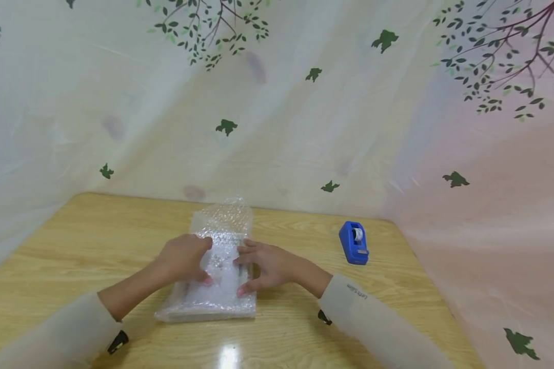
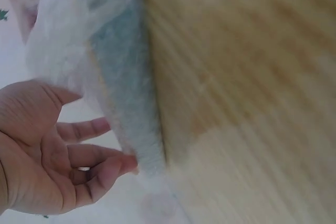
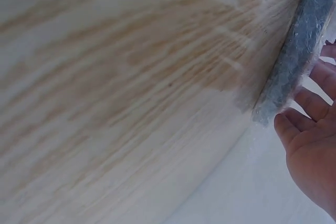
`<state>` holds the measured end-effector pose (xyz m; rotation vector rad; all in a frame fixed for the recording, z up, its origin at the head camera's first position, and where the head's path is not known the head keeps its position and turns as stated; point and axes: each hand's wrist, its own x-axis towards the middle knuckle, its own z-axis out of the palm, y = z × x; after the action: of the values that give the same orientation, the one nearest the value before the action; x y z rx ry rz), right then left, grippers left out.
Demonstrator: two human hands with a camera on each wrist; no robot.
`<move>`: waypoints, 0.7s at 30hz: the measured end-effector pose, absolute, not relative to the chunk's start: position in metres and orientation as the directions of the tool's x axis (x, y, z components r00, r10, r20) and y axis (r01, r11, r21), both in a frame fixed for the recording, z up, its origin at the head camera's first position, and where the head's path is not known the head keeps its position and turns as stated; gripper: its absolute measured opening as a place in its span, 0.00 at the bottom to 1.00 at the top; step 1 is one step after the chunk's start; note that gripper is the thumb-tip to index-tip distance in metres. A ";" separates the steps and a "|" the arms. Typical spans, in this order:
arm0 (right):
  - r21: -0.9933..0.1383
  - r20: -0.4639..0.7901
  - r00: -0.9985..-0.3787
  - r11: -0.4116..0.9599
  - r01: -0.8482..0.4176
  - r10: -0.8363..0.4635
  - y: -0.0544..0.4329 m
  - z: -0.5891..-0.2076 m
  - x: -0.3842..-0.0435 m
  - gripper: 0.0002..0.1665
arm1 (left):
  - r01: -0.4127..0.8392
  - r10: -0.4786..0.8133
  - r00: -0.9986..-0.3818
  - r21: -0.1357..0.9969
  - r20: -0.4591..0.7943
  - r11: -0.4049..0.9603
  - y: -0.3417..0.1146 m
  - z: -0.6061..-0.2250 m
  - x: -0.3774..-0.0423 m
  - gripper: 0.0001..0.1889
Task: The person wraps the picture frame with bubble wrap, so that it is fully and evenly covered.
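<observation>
A pale, translucent-looking sheet [image 1: 277, 148] hangs as the far wall, printed with leafy branches [image 1: 221, 10] along the top and scattered dark green bird-like silhouettes [image 1: 226, 127]. On the right, a pinkish side wall [image 1: 489, 241] meets it at a soft corner. The light wood-grain bench [image 1: 106, 230] has rounded far corners and catches a white glare [image 1: 229, 356] near its middle.

Head view: evenly, softly bright
Table [image 1: 281, 338]: white glare spot on the near side, faint shadows near the sleeves [image 1: 374, 318]
Bubble wrap [image 1: 233, 218]: small sparkling glints
Left wrist view: greyish, soft, blurred
Right wrist view: table grain smeared
</observation>
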<state>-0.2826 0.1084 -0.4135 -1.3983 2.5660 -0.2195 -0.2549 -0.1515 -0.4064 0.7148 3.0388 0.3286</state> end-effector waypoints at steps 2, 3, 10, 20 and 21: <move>-0.216 -0.119 -0.523 0.536 -0.816 -0.844 0.107 -0.412 -0.282 0.44 | 0.421 0.422 -0.906 0.217 0.047 0.881 -0.151 -0.408 -0.254 0.32; -0.208 -0.123 -0.518 0.532 -0.821 -0.847 0.107 -0.411 -0.282 0.44 | 0.412 0.413 -0.910 0.221 0.044 0.884 -0.151 -0.408 -0.253 0.33; -0.165 -0.099 -0.452 0.462 -0.871 -0.887 0.111 -0.408 -0.294 0.42 | 0.396 0.399 -0.916 0.206 0.031 0.895 -0.146 -0.402 -0.251 0.36; -0.289 0.090 -0.638 0.593 -0.751 -0.765 0.119 -0.407 -0.338 0.33 | 0.356 0.358 -0.933 0.202 0.026 0.913 -0.148 -0.405 -0.249 0.25; -0.324 0.097 -0.661 0.605 -0.728 -0.744 0.119 -0.409 -0.343 0.33 | 0.354 0.357 -0.934 0.203 0.024 0.913 -0.148 -0.406 -0.248 0.25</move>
<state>-0.3426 0.1193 -0.4089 -1.2714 2.7711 -0.5254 -0.2484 -0.1480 -0.4055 0.5690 3.0593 0.3209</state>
